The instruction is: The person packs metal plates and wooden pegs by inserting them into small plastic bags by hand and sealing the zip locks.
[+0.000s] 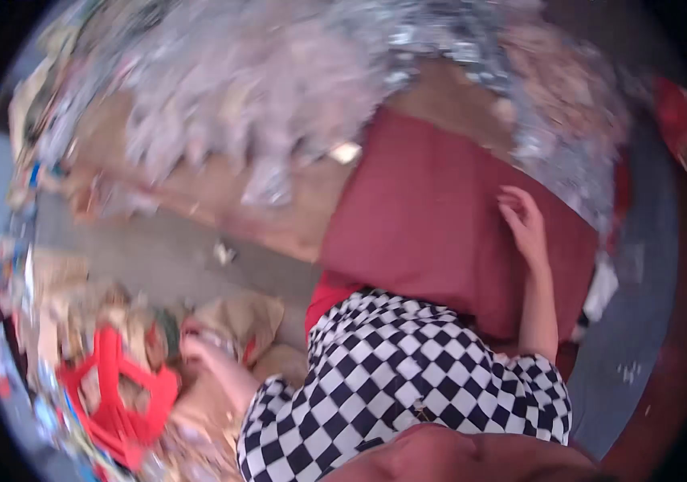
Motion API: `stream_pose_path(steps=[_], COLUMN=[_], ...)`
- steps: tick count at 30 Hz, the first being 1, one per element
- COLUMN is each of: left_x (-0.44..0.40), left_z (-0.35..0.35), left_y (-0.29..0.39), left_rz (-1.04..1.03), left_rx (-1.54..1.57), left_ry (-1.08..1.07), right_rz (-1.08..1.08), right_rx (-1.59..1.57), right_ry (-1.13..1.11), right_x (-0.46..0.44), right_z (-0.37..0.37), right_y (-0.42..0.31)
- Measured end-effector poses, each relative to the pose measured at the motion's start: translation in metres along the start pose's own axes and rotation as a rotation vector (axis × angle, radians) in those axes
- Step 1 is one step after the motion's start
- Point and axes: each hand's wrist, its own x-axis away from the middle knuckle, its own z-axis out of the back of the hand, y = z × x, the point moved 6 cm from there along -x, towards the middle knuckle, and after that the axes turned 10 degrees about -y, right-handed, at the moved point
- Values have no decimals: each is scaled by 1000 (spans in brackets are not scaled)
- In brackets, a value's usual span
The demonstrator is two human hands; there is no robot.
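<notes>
My right hand (522,221) is over the right part of a dark red sheet of cloth or similar material (415,201) spread across my lap. Its fingers are loosely curled and apart, and I see nothing in them. I cannot tell if the hand touches the sheet. Off to the left, my left hand (201,347) is stretched low toward a beige sack or cloth (239,317). Blur smears its fingers, so what they touch or hold is unclear. Close by it stands a bright red slatted object (122,398), perhaps a plastic stool or chair.
A large heap of pale, crumpled film-like pieces (255,88) lies ahead on brown sheeting (303,229). Shinier silvery pieces (432,36) are behind it. Mixed scraps (62,297) crowd the left side. Grey floor (142,249) shows between them. A red bag-like object (683,128) is at far right.
</notes>
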Motion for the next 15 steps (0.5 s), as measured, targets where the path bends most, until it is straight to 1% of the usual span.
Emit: stream_pose_path(steps=[1,2,3,4,5,6,7,8,9,10,11,12,13,14,15], left_x=[-33,5,17,45,50,57,79,104,126,141,155,173,186,203,240], left_z=[-42,-79,-131,-212,-256,-295,-348,-400,-445,-478,-508,-539,-565,-591,-630], left_y=[-28,-10,34,71,90,106,123,139,145,138,131,119,97,77,78], left_rz=[-103,-157,-492,-521,-611,-699,-763,-793,-823,-872,-920,-1019,-1035,-1043,-1025], left_rx=[37,-33,-551,-597,-598,-597,-665,-692,-720,-724,-729,-729,-745,-756,-785], left_ry=[-97,551,486,489,376,267,186,77,-29,-181,-331,-499,-734,-969,-1191], right_rz=[-28,-17,-3,9,23,86,150,148,153,156,158,110,63,71,149], right_rx=[48,82,112,184,253,371,487,487,687,888,885,971,1055,1050,945], right_ry=[10,34,44,88,124,192,255,270,338,403,409,365,321,328,252], right_x=[-6,-16,-29,-42,-57,-74,-91,-107,-122,-134,-148,-165,-177,-180,-180], right_z=[9,18,25,33,40,50,54,56,57,60,64,62,61,57,46], right_y=[5,6,7,6,4,6,14,17,14,15,26,41,48,41,23])
